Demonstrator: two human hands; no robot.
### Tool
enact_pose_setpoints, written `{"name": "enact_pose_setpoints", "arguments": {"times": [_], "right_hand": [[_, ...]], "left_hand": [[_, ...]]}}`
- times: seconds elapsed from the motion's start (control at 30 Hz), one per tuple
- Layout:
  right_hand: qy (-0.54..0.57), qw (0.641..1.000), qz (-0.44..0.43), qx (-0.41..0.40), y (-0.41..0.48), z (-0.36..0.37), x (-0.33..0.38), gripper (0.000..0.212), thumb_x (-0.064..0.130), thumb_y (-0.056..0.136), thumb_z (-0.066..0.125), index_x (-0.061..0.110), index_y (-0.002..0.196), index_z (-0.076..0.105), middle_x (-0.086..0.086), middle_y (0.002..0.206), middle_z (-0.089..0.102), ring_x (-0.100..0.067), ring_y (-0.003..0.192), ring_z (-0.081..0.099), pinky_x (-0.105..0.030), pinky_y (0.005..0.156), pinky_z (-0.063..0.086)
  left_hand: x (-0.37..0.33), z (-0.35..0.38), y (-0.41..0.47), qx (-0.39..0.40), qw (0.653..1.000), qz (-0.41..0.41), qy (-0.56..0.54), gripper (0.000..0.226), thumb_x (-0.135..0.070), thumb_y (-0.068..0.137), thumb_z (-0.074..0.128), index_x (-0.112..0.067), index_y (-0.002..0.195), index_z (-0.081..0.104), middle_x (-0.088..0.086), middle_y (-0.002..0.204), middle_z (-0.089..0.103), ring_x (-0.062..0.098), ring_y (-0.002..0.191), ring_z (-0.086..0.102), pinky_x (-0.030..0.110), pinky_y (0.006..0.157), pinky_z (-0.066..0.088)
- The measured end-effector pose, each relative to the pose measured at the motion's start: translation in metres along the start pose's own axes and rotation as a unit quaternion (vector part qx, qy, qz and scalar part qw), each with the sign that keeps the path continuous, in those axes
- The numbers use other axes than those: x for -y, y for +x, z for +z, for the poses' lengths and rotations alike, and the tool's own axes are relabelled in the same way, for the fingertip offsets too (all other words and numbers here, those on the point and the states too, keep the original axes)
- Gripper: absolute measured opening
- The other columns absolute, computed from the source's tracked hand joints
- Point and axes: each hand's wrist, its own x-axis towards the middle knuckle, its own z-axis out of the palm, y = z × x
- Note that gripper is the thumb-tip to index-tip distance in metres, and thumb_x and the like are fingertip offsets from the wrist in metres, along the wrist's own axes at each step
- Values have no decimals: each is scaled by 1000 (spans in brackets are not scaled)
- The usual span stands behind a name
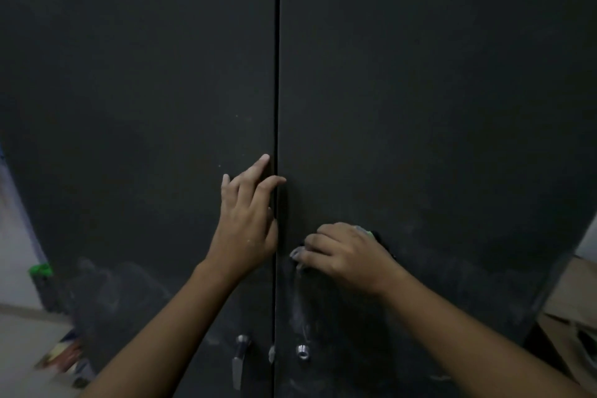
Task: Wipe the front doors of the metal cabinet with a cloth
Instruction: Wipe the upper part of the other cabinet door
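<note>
Two tall dark metal cabinet doors fill the view, the left door [139, 107] and the right door [436, 107], split by a narrow vertical gap. My left hand [247, 220] lies flat on the left door at the gap, fingers spread, fingertips touching the right door's edge. My right hand [347, 257] grips a bunched dark cloth [376, 237] with a green edge and presses it on the right door just right of the gap. Most of the cloth is hidden under the hand. Pale dusty smears show on the lower parts of both doors.
A metal lever handle [239, 359] sits low on the left door and a round lock [302, 351] low on the right door. A cardboard box [571, 307] stands at the right edge. A green-topped object [40, 270] and floor clutter lie at the lower left.
</note>
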Motion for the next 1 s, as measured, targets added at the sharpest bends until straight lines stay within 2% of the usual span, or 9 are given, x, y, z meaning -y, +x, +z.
{"name": "enact_pose_setpoints", "arguments": {"times": [0.13, 0.27, 0.4, 0.47, 0.73, 0.8, 0.9, 0.97, 1.0], "right_hand": [[18, 1000, -1, 13, -17, 0, -3, 15, 13, 95, 66, 19, 107, 73, -3, 101, 67, -22, 86, 60, -35, 68, 47], [8, 999, -24, 26, -10, -10, -10, 15, 15, 94, 68, 20, 107, 74, -3, 99, 69, -23, 84, 63, -36, 66, 51], [15, 991, 109, -77, 6, -17, -6, 19, 21, 103, 56, 17, 107, 74, -3, 94, 67, -23, 79, 61, -37, 69, 49], [15, 989, 126, -78, 9, -7, 7, 18, 22, 103, 58, 18, 110, 74, -2, 95, 67, -21, 81, 61, -37, 70, 50], [-14, 991, -40, 129, -26, 29, 47, 25, 23, 87, 65, 30, 110, 71, 7, 104, 67, -16, 90, 64, -30, 74, 50], [4, 998, -3, 57, -21, 25, 41, 20, 22, 87, 75, 27, 107, 74, 4, 98, 69, -17, 84, 64, -32, 69, 51], [42, 988, 111, -95, -3, 12, 25, 14, 20, 99, 63, 18, 106, 75, -1, 95, 69, -21, 77, 62, -37, 66, 50], [19, 982, 142, -121, 9, 14, 28, 14, 20, 100, 62, 17, 104, 75, -1, 96, 69, -21, 79, 62, -38, 67, 50], [10, 982, 144, -119, 12, 19, 34, 12, 20, 99, 64, 17, 101, 75, -1, 95, 69, -21, 79, 62, -38, 67, 50]], "left_hand": [[-2, 5, -8, 28, 999, 1, 27, 54, -16, 78, 45, -19, 132, 48, 6, 165, 13, 28, 146, 19, 63, 115, 15], [-4, 6, -11, 42, 998, 13, 39, 55, -9, 78, 56, -18, 132, 48, 9, 165, 11, 31, 148, 17, 65, 115, 17], [-6, 6, -10, 32, 999, 0, 20, 52, -14, 80, 45, -15, 132, 50, 9, 164, 15, 29, 148, 18, 65, 115, 17], [-7, 8, -10, 24, 1000, -10, 10, 52, -14, 80, 42, -16, 131, 51, 9, 164, 17, 30, 147, 19, 66, 114, 18], [-10, 21, -11, 2, 1000, -11, 26, 55, 1, 74, 59, -16, 127, 54, 12, 163, 19, 34, 147, 18, 68, 113, 19], [-8, 22, -13, 0, 1000, -7, 23, 53, 4, 73, 64, -16, 122, 55, 13, 162, 23, 33, 147, 19, 68, 112, 21], [-6, 20, -12, -4, 1000, -7, -15, 33, -14, 82, 52, -14, 114, 58, 13, 159, 29, 29, 146, 19, 64, 114, 18], [-5, 19, -11, -19, 999, -18, -45, 30, -22, 84, 49, -15, 111, 58, 9, 158, 32, 25, 146, 21, 60, 117, 15], [-3, 19, -11, -29, 998, -21, -56, 26, -14, 85, 53, -16, 111, 58, 7, 158, 33, 23, 146, 21, 59, 118, 14]]}}
